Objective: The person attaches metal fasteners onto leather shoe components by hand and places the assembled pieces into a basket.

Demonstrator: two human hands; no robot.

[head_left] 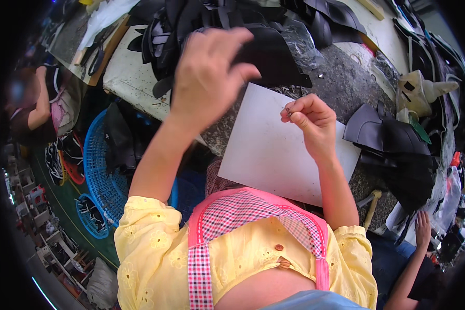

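My left hand (209,77) is raised over the near edge of a pile of black, leather-like cut pieces (274,54). It is slightly blurred, its thumb and fingers are apart, and nothing shows in it; I cannot tell whether it touches the pile. Above a white rectangular board (268,147) my right hand (315,121) pinches a tiny dark thing (289,112) between thumb and fingertips, too small to name. The board lies on the worn grey worktop (341,72) and carries only faint marks.
More black shaped pieces (382,129) are stacked at the right, below a cream plastic spouted bottle (417,93). Clear plastic wrap (300,44) lies behind the board. A blue basket (95,165) holding black pieces stands at the left. Co-workers are at both sides; one's hand (422,230) reaches in.
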